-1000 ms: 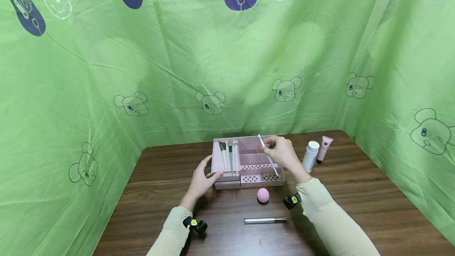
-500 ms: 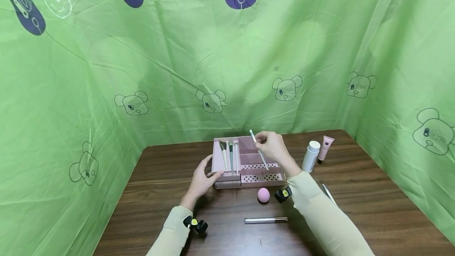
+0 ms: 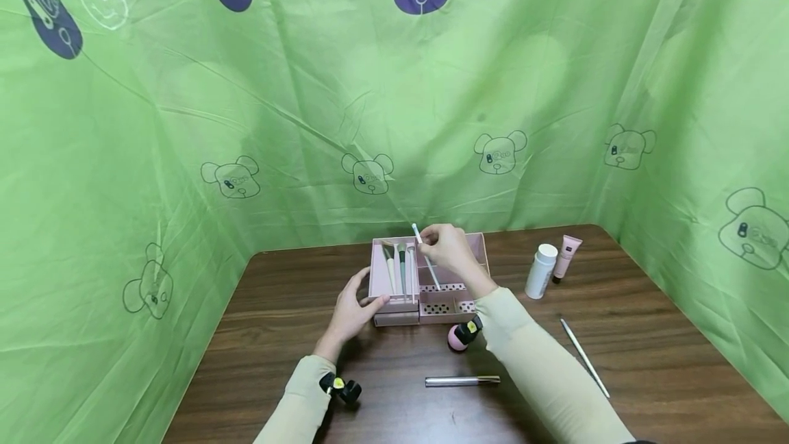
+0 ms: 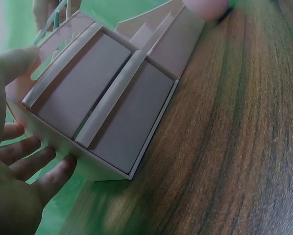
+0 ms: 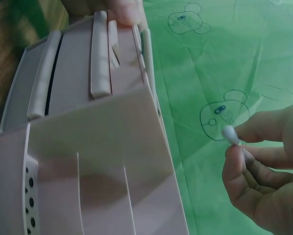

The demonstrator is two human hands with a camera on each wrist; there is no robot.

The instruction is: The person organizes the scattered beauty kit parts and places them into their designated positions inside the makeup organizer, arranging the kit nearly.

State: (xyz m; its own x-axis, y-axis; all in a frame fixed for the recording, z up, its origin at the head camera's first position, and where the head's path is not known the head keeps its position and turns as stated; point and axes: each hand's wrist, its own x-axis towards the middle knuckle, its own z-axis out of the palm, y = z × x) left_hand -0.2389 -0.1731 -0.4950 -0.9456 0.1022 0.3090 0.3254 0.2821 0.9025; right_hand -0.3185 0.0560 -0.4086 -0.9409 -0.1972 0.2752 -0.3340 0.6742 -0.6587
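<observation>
A pink makeup organizer (image 3: 396, 320) stands at the back middle of the table, two drawers facing front in the left wrist view. Its upper left tray holds several makeup brushes (image 3: 403, 271). My left hand (image 3: 349, 310) holds its left front corner, thumb over the tray's front edge, fingers along the side wall. Above the organizer, my right hand (image 3: 448, 250) pinches a slim white makeup brush (image 3: 429, 266) that slants down over the open compartments. The right wrist view shows just one end of this brush (image 5: 230, 134) at the fingertips.
A pink ball-shaped sponge (image 3: 455, 340) sits before the organizer, partly behind the right wrist's camera. Nearer lies a silver pen-like stick (image 3: 462, 381). To the right are a thin white stick (image 3: 584, 358), a white bottle (image 3: 542, 271) and a pink tube (image 3: 567, 259). Green curtain surrounds the table.
My right hand has moved left with the brush, from the organizer's right side toward the brush tray. The white stick on the right has come out from behind the arm. My left hand stays put.
</observation>
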